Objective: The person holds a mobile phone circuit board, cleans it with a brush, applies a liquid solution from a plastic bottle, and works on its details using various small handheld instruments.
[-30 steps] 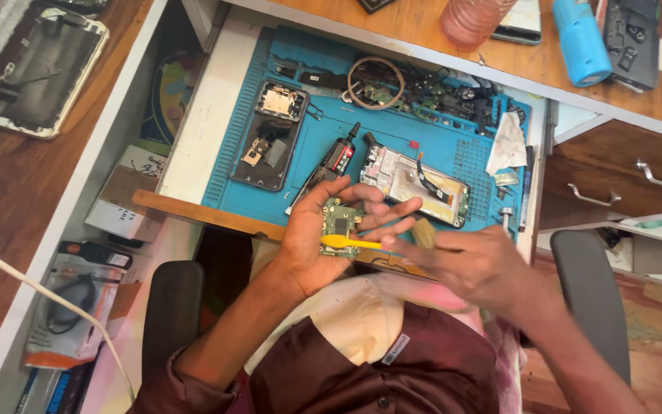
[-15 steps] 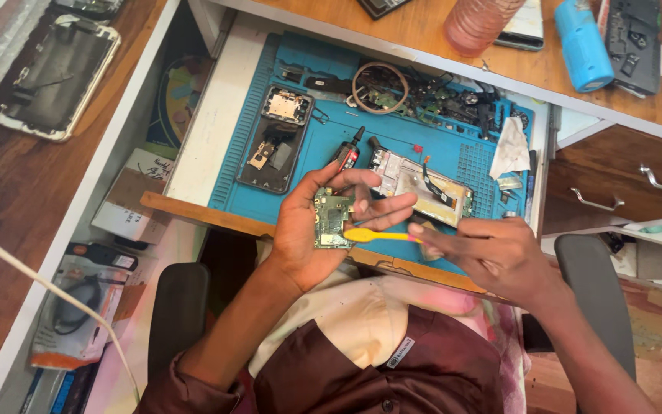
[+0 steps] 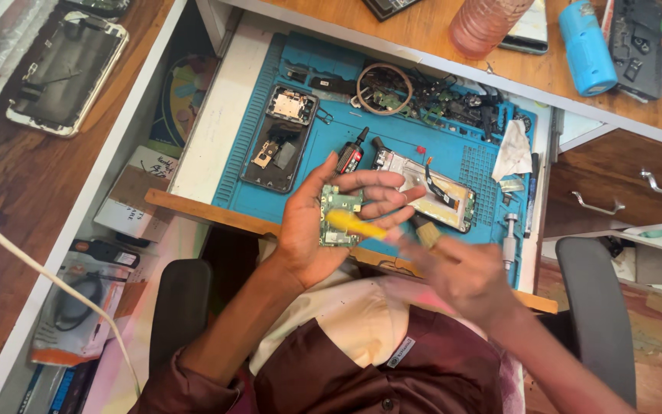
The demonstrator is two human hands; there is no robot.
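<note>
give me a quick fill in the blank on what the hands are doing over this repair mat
1. The left hand holds a small ____ circuit board in its palm.
2. The right hand holds a tool with a ____ head against the board.
3. The work mat under the opened phones is ____.
4. The cylinder lying on the wooden desk is ____.

Missing words: green; yellow; blue; blue

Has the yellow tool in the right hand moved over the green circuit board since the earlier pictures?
Yes. The yellow tool now reaches further left across the green circuit board held in the left hand; the right hand is motion-blurred.
</note>
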